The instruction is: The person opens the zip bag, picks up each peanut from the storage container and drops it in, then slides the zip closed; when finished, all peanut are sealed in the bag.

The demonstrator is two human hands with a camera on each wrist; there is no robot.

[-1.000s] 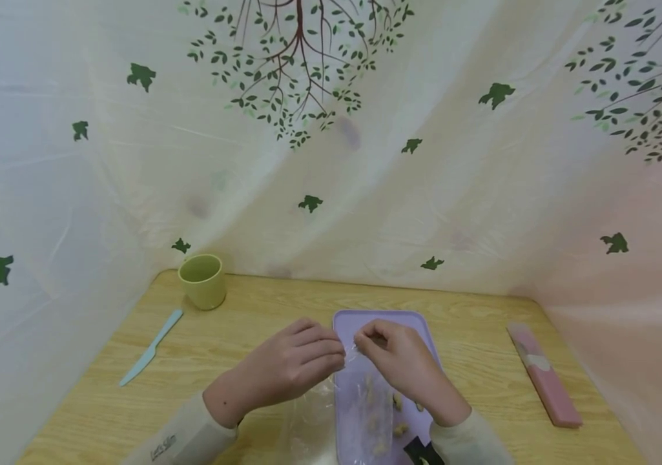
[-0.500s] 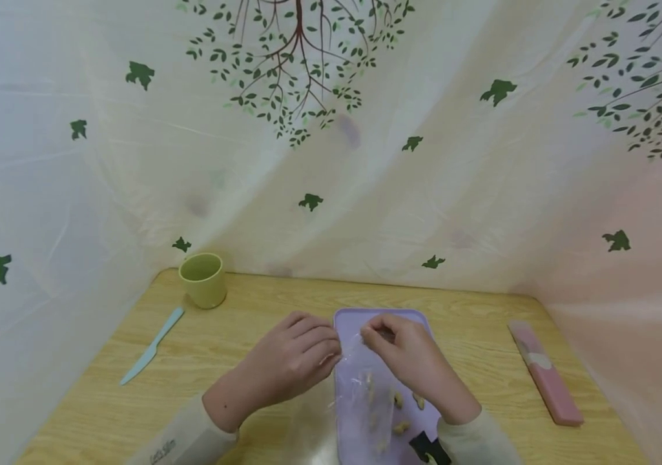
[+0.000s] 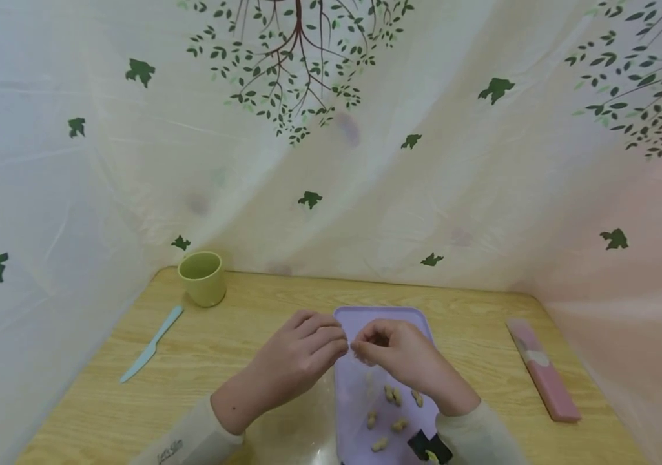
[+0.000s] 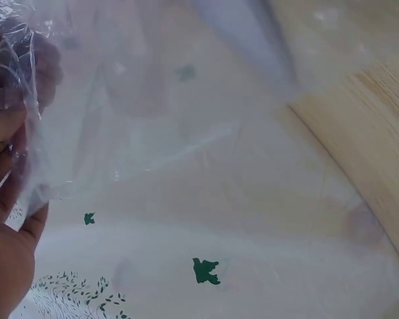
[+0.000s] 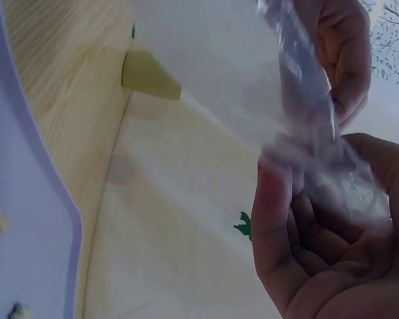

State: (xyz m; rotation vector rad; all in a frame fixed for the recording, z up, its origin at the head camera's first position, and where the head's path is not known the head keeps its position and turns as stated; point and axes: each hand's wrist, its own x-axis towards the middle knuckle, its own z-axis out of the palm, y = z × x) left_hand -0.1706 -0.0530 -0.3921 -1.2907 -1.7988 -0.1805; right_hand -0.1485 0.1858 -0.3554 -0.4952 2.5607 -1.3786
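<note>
In the head view both hands meet above the purple tray (image 3: 349, 387), fingertips close together. A clear plastic bag (image 4: 133, 100) is between them, spread out in the left wrist view and bunched in the right wrist view. My left hand (image 3: 301, 355) pinches it, its fingers (image 4: 36, 222) partly behind the film. My right hand (image 3: 406, 361) grips the gathered plastic (image 5: 306, 86) between thumb and curled fingers. Several unshelled peanuts (image 3: 399, 424) lie on the tray below. Clear film is hard to make out in the head view.
A green cup (image 3: 203, 279) stands at the back left, with a light blue knife (image 3: 152, 345) before it. On the right lies a long pink case (image 3: 544, 371). A black piece (image 3: 429, 447) is by the right sleeve. Printed cloth (image 3: 365, 213) hangs behind the table.
The clear plastic over the tray has shifted, and the peanuts now show more plainly. My right hand moved slightly right, then back left, close to my left hand. Both hands keep hold of the bag.
</note>
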